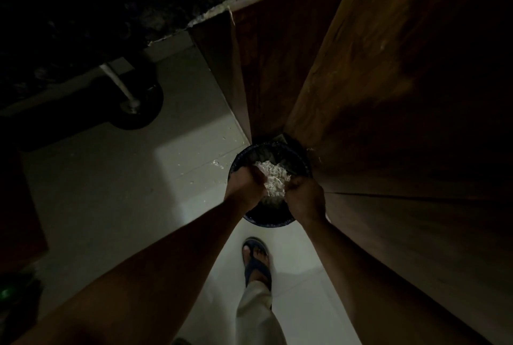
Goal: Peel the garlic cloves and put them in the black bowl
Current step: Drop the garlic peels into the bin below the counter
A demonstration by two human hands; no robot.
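The light is dim. A heap of white papery garlic skins (273, 180) sits between my two hands, above a round black container (266, 223) standing on the floor. My left hand (244, 186) grips the heap from the left with curled fingers. My right hand (305, 200) grips it from the right in the same way. Both hands are inside the container's rim. No peeled cloves can be made out, and what lies deeper in the container is hidden.
A tall wooden cabinet (388, 94) rises close on the right, touching the container. A dark stone counter (83, 11) on a metal leg (119, 83) stands at the upper left. My sandalled foot (255, 258) is on the pale tiled floor (111, 191) just below the container.
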